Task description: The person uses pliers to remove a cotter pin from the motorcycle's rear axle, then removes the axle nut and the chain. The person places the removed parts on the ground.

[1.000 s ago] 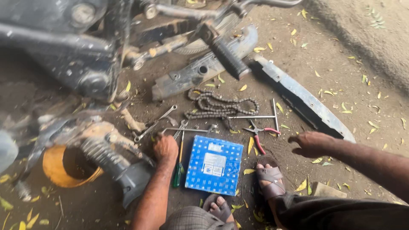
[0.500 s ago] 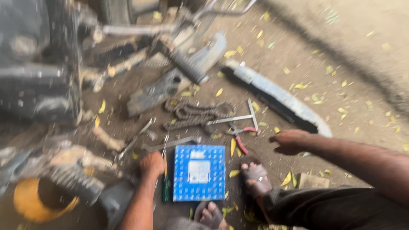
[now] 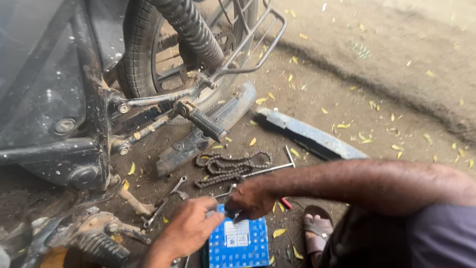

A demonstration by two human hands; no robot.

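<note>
At the far left a dirty black motorcycle frame stands on the dirt ground, with its ribbed black rear tyre and a black rubber footpeg jutting out. Below the footpeg, a grey metal open-ended spanner lies on the soil. Just right of it, the left hand rests on the upper left corner of a blue-and-white square cardboard box that lies flat on the ground; whether its grip pinches anything I cannot tell. The right hand sits at the box's top edge, touching the left fingers, its grip curled together on something small I cannot make out. Beyond the hands lies a greasy dark coiled drive chain, beside a thin steel T-handled rod. Further right lies a long grey curved metal chain guard, and near the person's knee a brown sandal.
</note>
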